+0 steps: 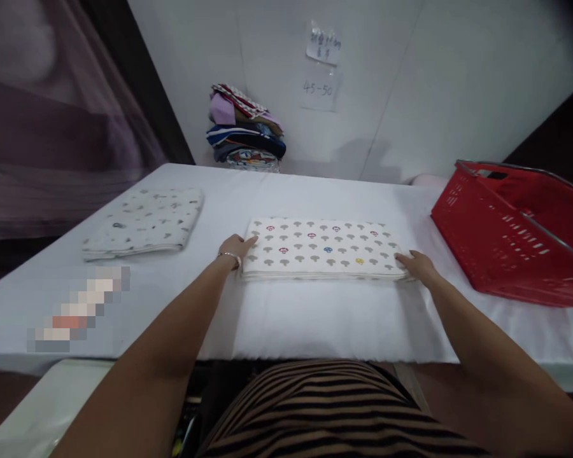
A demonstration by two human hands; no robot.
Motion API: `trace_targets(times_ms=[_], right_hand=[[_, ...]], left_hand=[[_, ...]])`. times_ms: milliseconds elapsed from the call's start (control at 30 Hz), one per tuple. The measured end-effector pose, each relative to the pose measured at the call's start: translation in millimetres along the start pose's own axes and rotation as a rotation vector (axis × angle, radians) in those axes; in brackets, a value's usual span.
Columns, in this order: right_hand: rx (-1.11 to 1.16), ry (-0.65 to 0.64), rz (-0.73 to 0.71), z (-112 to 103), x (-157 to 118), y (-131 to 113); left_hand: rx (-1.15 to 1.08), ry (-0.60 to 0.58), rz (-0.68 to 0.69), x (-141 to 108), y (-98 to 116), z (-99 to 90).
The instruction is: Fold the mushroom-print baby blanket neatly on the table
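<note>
A folded white cloth with a mushroom print lies flat on the white-covered table in front of me. At its left end, my left hand grips the edge, thumb on top and the other fingers hidden at the side; a bracelet circles the wrist. My right hand holds the opposite end, its thumb on the upper surface near the front corner. Layers of fabric show along the cloth's front edge.
Another folded patterned cloth lies on the table's left side. A red plastic basket stands at the right. Behind the table is a pile of folded fabrics against the wall. A blurred-out item sits front left.
</note>
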State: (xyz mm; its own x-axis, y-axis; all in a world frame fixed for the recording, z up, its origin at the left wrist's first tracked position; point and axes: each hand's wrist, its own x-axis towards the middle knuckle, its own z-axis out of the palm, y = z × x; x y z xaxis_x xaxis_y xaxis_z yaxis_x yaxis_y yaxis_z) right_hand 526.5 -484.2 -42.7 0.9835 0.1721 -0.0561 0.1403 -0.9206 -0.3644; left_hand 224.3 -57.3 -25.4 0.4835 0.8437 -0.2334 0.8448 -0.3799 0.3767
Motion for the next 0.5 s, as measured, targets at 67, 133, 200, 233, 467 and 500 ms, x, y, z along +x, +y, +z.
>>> trace_targets(times_ms=[67, 133, 200, 233, 467, 500], right_hand=[[0.183, -0.091, 0.102, -5, -1, 1], [0.377, -0.198, 0.192, -9, -3, 4], [0.495, -0.276, 0.233, -12, -4, 7], [0.522, -0.301, 0.236, -12, -5, 9], [0.488, -0.284, 0.153, -8, -26, 18], [0.450, -0.277, 0.132, -7, -29, 19]], left_hand=[[-0.067, -0.071, -0.021, -11, -6, -3.3], [-0.130, -0.158, -0.041, -24, -13, -5.9], [-0.144, -0.202, -0.038, -35, -16, -6.9], [-0.135, -0.199, -0.022, -40, -17, -6.8], [-0.178, -0.028, 0.053, -41, -27, -0.2], [-0.187, -0.019, 0.040, -40, -30, 0.8]])
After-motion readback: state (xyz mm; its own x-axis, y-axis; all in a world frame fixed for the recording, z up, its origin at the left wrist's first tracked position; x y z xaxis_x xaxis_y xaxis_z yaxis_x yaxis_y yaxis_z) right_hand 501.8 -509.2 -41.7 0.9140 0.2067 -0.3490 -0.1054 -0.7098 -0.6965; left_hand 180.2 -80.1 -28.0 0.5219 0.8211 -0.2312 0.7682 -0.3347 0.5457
